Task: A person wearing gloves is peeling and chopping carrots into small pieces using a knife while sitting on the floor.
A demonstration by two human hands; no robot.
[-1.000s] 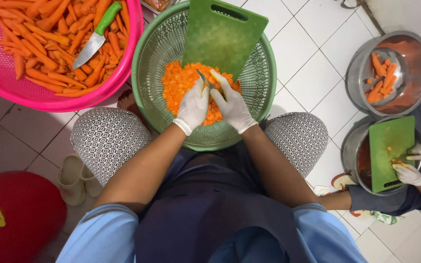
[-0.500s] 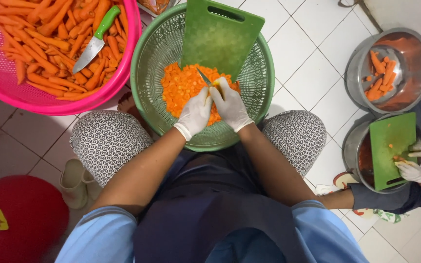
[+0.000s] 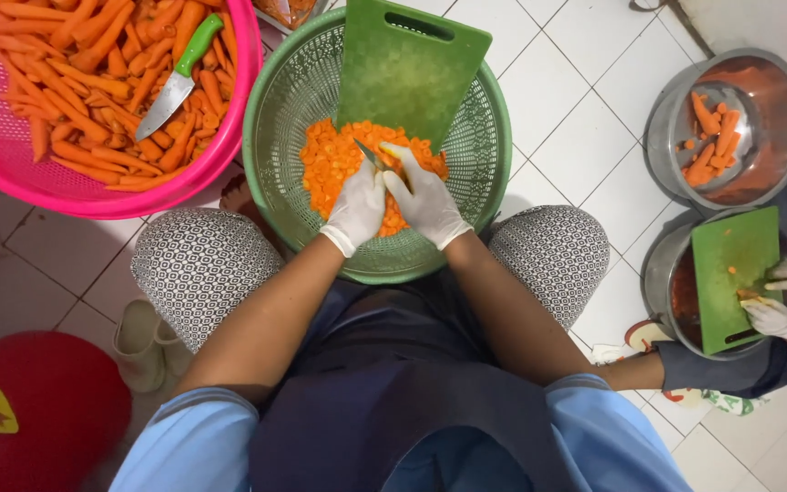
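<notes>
A green mesh basket (image 3: 266, 118) sits on the floor between my knees, with a heap of chopped carrot (image 3: 330, 164) inside. A green cutting board (image 3: 407, 68) leans on its far rim. Both my hands wear white gloves and meet over the heap. My right hand (image 3: 430, 205) grips a small knife (image 3: 368, 155) by its yellow-green handle, blade pointing up and left. My left hand (image 3: 357, 208) has its fingers bunched against the blade; whether it grips the blade is unclear.
A pink basket (image 3: 11, 173) at the upper left holds whole carrots and a green-handled knife (image 3: 179, 77). At right stand a steel bowl (image 3: 776, 82) of carrot pieces and another person's gloved hands (image 3: 771, 317) on a green board (image 3: 730, 264). A red round object (image 3: 38, 410) is at lower left.
My hands were spread over the chopped carrot. They have drawn together and the knife blade now shows between them. The other person's hands have shifted slightly on their board.
</notes>
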